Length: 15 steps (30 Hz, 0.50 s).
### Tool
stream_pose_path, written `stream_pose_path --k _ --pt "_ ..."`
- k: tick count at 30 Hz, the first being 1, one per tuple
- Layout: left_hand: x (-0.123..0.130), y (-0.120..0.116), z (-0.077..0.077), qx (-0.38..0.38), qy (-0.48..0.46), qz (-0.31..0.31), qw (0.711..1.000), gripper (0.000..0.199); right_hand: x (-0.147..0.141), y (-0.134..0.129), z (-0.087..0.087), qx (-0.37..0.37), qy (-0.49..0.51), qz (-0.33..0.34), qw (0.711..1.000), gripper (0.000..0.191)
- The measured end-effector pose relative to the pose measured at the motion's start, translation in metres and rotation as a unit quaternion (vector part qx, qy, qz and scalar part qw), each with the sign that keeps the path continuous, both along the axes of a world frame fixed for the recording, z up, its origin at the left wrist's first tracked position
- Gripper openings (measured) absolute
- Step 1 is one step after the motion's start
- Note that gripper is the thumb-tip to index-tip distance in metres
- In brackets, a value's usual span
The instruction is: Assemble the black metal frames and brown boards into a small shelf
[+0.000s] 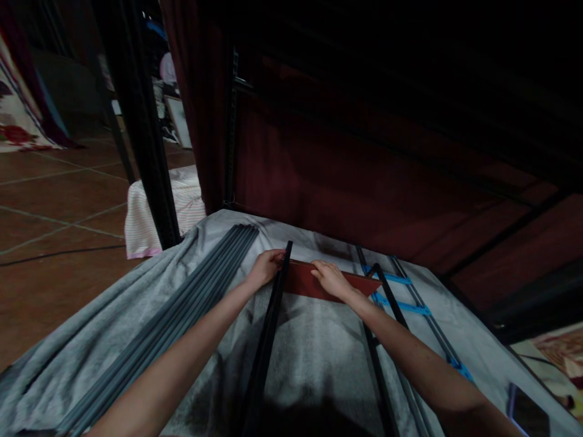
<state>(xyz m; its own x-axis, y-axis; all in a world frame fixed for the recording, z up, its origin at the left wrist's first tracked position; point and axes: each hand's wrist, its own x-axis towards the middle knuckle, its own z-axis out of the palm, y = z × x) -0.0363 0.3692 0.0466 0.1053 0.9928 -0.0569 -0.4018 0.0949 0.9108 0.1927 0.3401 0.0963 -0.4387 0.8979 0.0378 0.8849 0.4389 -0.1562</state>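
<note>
A flat red-brown board stands on edge across the grey blanket. My right hand is closed over its top edge, thumb side toward the left. A long black bar meets the board's left end and runs back toward me. Near the bar's far end, my left hand is closed, its fingertips partly hidden behind the bar. To the right, another black bar slants near the board's right end. My right forearm covers part of that area.
A bundle of grey tubes lies on the blanket at left. Thin dark rods with blue connectors lie at right, and a phone near the lower right corner. A black post and a dark red curtain stand beyond.
</note>
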Motion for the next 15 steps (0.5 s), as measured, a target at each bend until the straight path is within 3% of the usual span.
stream_pose_path --k 7,15 --pt "0.003 -0.006 0.005 -0.010 0.036 0.006 0.999 0.042 -0.017 -0.002 0.002 0.006 -0.016 0.000 1.000 0.025" --pt "0.002 -0.018 0.013 -0.020 0.066 0.050 0.996 0.023 -0.017 0.004 -0.002 0.010 -0.012 0.012 1.000 0.028"
